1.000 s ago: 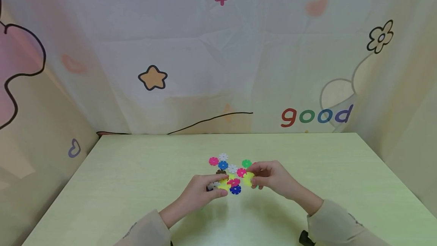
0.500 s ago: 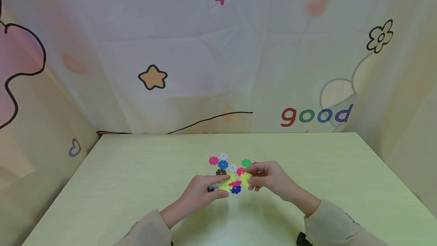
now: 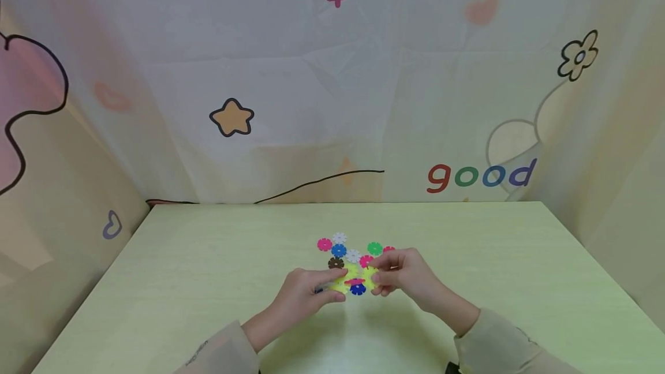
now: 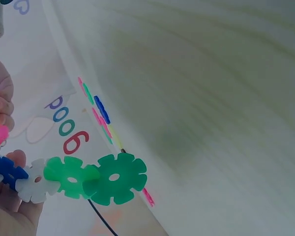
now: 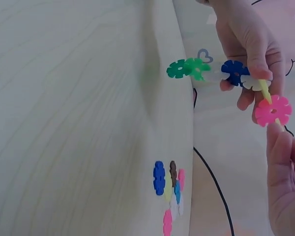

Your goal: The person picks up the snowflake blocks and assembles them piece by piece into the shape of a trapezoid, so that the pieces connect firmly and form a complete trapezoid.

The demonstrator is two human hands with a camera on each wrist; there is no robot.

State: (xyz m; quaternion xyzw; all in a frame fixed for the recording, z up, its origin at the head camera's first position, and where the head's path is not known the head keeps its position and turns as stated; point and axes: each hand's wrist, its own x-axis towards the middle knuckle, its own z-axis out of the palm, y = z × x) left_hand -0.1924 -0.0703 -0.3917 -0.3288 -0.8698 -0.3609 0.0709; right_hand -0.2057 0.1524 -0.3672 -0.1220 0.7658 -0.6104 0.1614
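Observation:
My left hand (image 3: 306, 293) grips a chain of interlocking snowflake discs between thumb and fingers. In the left wrist view the chain ends in two green discs (image 4: 130, 169), followed by a white disc (image 4: 29, 187) and a blue disc (image 4: 9, 172). Another white disc (image 5: 250, 82) and a yellow disc (image 3: 340, 286) sit nearer my left fingertips. A pink disc (image 5: 281, 104) joins on beyond them, seen edge-on in the head view. With thumb and fingers, my right hand (image 3: 407, 275) pinches a second yellow disc (image 3: 369, 279), right at the pink one and partly hidden.
Loose discs lie on the table (image 3: 208, 258) behind the hands: pink (image 3: 324, 245), white (image 3: 340, 237), blue (image 3: 339, 251), brown (image 3: 336, 264) and green (image 3: 374, 248) among them. A dark blue disc (image 3: 358, 288) shows between the hands. A printed curtain (image 3: 291, 74) hangs behind the table.
My right hand has moved left and slightly down, bringing its yellow disc closer to the left hand. The pink disc has turned from face-on to edge-on. My left hand has stayed nearly still.

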